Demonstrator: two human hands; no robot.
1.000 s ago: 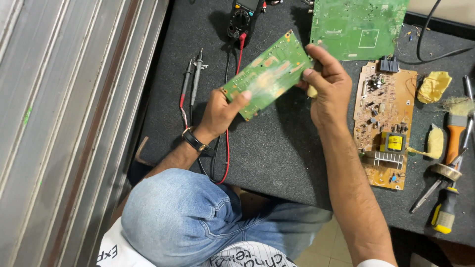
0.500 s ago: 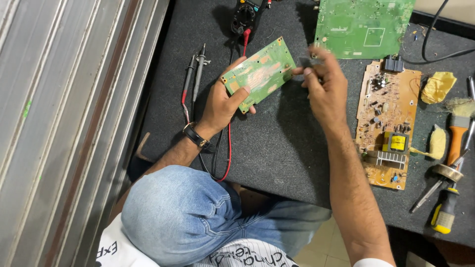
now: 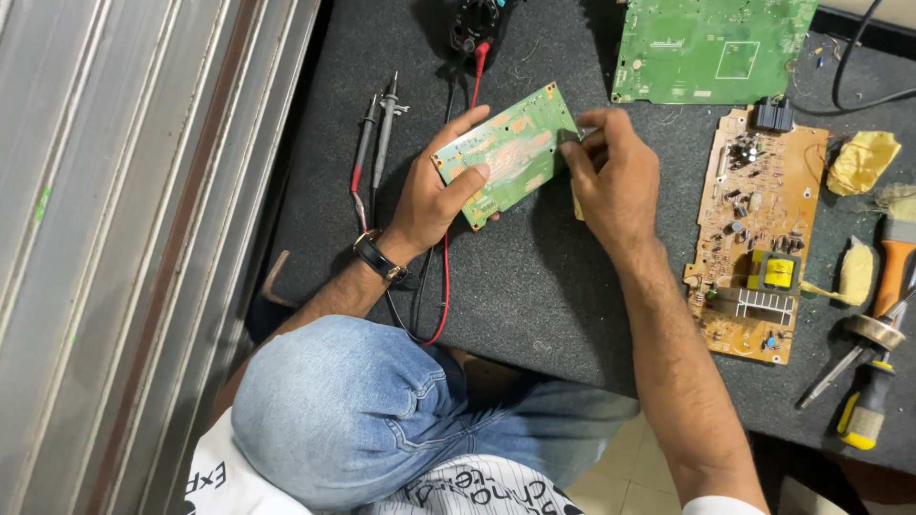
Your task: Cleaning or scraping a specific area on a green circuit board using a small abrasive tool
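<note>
A small green circuit board (image 3: pixel 510 153) is held above the dark work mat (image 3: pixel 534 286). My left hand (image 3: pixel 434 195), with a black watch on the wrist, grips its lower left edge, thumb lying across the face. My right hand (image 3: pixel 611 176) pinches the board's right edge with fingertips and thumb. The board is tilted, its upper right corner highest.
A large green board (image 3: pixel 711 48) lies at the top. A brown power board (image 3: pixel 759 234) rests to the right. Two meter probes (image 3: pixel 377 129) with red and black leads lie left. A brush (image 3: pixel 892 272), yellow rags (image 3: pixel 863 162) and a screwdriver (image 3: pixel 863 410) sit at the right edge. A metal shutter (image 3: pixel 124 257) stands left.
The small board has been brought lower and more level between both hands. My right hand shifted from covering its right end to pinching the edge.
</note>
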